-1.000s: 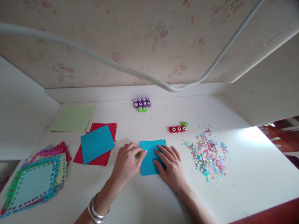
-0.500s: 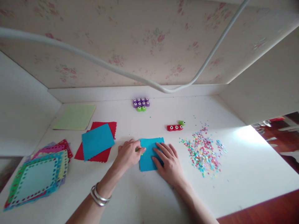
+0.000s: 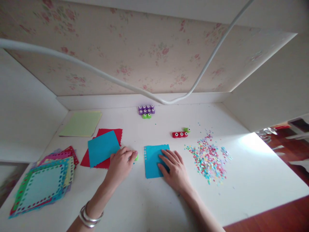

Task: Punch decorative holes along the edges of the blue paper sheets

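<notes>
My right hand (image 3: 174, 170) lies flat with fingers spread on a teal paper square (image 3: 153, 160) on the white desk (image 3: 154, 206). The square's left edge shows a row of small punched holes. My left hand (image 3: 120, 164) is closed around a small green punch (image 3: 136, 157), just left of the square and clear of it. Its knuckles sit beside a teal sheet (image 3: 102, 147) that lies on a red sheet (image 3: 115, 132).
A stack of punched, bordered coloured sheets (image 3: 42, 183) lies at the left front. A pale green sheet (image 3: 81, 124) sits at the back left. Purple and green punches (image 3: 146, 111) stand at the back, red punches (image 3: 180, 134) mid-right, beside a heap of confetti (image 3: 208, 157).
My left hand has drawn the green punch leftward off the teal square's edge, leaving a row of holes there. The right hand stayed pressed on the square.
</notes>
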`<state>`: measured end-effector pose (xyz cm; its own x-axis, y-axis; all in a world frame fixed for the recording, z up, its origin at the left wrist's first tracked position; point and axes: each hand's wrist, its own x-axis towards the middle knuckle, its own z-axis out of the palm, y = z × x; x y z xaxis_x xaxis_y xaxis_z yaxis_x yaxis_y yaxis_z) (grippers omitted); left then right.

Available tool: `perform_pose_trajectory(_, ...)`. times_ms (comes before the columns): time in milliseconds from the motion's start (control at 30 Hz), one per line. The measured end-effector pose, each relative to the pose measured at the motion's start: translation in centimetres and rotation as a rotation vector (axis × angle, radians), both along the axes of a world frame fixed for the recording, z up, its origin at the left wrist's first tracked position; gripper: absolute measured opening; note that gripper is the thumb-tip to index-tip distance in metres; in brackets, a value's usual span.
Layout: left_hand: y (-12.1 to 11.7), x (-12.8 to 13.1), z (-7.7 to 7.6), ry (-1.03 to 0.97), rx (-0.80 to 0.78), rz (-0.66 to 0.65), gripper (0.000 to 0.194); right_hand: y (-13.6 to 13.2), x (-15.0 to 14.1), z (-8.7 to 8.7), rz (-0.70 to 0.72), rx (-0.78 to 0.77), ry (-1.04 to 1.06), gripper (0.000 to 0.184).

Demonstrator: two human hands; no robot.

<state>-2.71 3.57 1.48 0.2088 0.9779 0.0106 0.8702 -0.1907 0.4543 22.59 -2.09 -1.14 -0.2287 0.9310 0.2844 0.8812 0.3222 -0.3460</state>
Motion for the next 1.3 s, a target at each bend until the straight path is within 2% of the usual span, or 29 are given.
perform_pose_trajectory(100,-0.7,-1.7,-0.9,-0.012,0.066,-0.049,0.025,0.0,0.0,0.2,0.001,-0.007,0.010,0.032)
perform_pose_trajectory(200,-1.5,-2.8,-1.7,-0.061,0.121,-0.126,0.030,0.0,0.1,0.2,0.006,-0.017,0.017,0.032)
perform_pose_trajectory(300,-2.3,-2.9,-2.1,-0.132,0.155,-0.148,0.027,-0.2,0.0,0.3,0.002,0.002,0.053,0.031)
perform_pose_trajectory(400,-3.3,-2.3,-2.0,-0.167,0.163,-0.167,0.028,-0.6,-0.9,1.2,0.029,0.011,0.160,0.031)
perform_pose_trajectory(600,-5.1,0.0,-0.2,-0.271,0.088,-0.276,0.034,-1.1,-4.4,5.1,0.237,-0.261,0.417,0.039)
perform_pose_trajectory(700,-5.6,0.7,0.1,-0.348,0.002,-0.224,0.036,-0.7,-4.8,6.5,0.270,-0.350,0.498,0.033)
perform_pose_trajectory(833,-6.0,1.0,-0.5,-0.441,-0.101,-0.130,0.035,-0.2,-4.1,7.1,0.232,-0.450,0.515,0.023)
perform_pose_trajectory(900,-6.1,1.1,-0.9,-0.469,-0.130,-0.110,0.034,0.3,-3.3,7.2,0.176,-0.466,0.560,0.021)
perform_pose_trajectory(967,-6.1,1.1,-1.2,-0.482,-0.149,-0.101,0.032,1.4,-1.9,7.1,0.056,-0.427,0.660,0.020)
perform_pose_trajectory(1100,-6.0,1.2,-1.6,-0.496,-0.159,-0.115,0.029,5.6,2.9,6.8,-0.288,-0.191,0.764,0.033)
perform_pose_trajectory(1200,-5.8,1.2,-1.9,-0.489,-0.105,-0.134,0.027,9.2,6.9,5.9,-0.500,-0.068,0.597,0.042)
perform_pose_trajectory(1300,-5.8,1.4,-2.2,-0.461,-0.010,-0.164,0.024,11.6,9.4,4.6,-0.558,0.010,0.356,0.040)
